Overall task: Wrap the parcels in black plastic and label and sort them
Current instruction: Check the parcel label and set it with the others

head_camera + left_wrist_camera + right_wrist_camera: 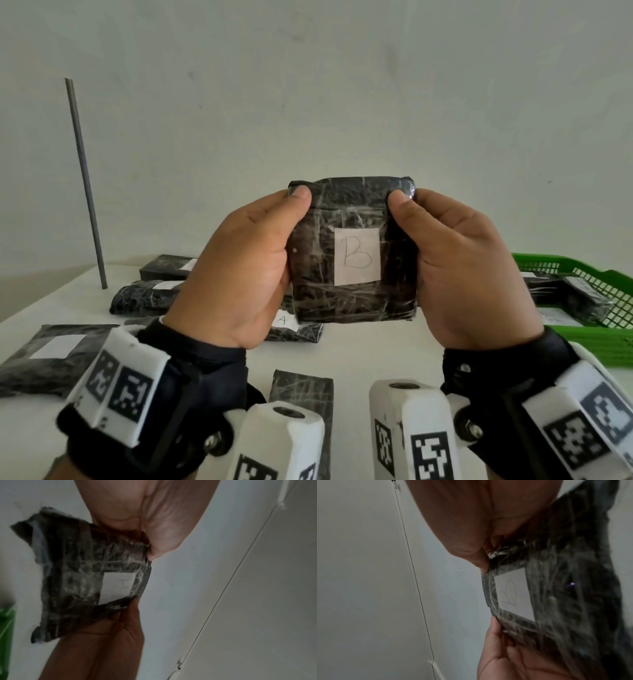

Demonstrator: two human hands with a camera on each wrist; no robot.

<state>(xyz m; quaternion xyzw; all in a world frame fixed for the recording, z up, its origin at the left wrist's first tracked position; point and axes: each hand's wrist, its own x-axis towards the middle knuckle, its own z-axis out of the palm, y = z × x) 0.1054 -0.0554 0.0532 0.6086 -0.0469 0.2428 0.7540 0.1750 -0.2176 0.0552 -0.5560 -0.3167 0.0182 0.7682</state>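
A parcel wrapped in black plastic (352, 301) stands upright in the air before me, held between both hands. Its white label (357, 257) faces me and reads "B". My left hand (250, 257) grips the parcel's left edge, thumb on the front top corner. My right hand (462, 267) grips the right edge the same way. The fingers of both hands are hidden behind the parcel. The parcel (77, 574) and its label (118, 586) show blurred in the left wrist view. The right wrist view shows the parcel (565, 588) and label (513, 592) edge-on.
Several wrapped parcels lie on the white table (359, 353): one labelled "A" (298, 330) under my hands, a flat one (51, 356) at the left, one (303, 387) near my wrists. A green basket (609, 346) with parcels stands at the right. A grey pole (85, 181) rises at back left.
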